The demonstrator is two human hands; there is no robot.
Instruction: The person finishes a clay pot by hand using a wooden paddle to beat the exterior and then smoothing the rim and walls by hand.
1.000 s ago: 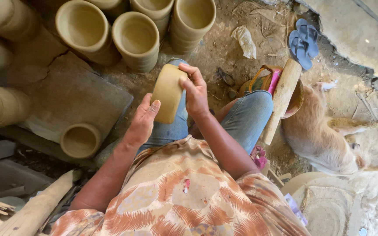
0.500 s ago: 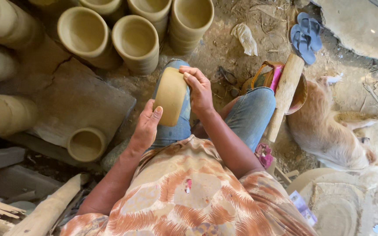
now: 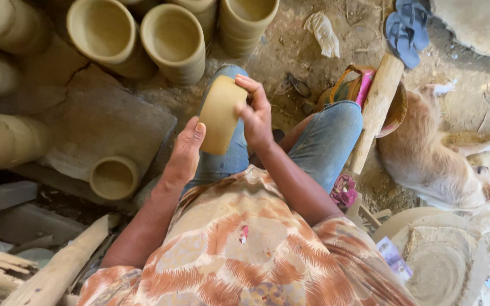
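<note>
A tan unfired clay cup [image 3: 219, 115] lies on its side above my knees, held between both hands. My left hand [image 3: 184, 152] presses flat against its lower left side, thumb on the wall. My right hand [image 3: 254, 112] curls over its upper right edge, fingers on the rim. Below the hands are my blue jeans and an orange patterned shirt.
Several clay cups [image 3: 172, 41] lie stacked at the top and left, and one small cup [image 3: 113, 178] stands by a stone slab [image 3: 100, 122]. A wooden paddle [image 3: 374, 110], blue sandals [image 3: 406, 28], a resting dog [image 3: 438, 158] and a round clay-caked disc [image 3: 440, 262] are on the right.
The cup and both hands sit slightly lower in view. My left hand has closed in from an open reach and now lies against the cup's side.
</note>
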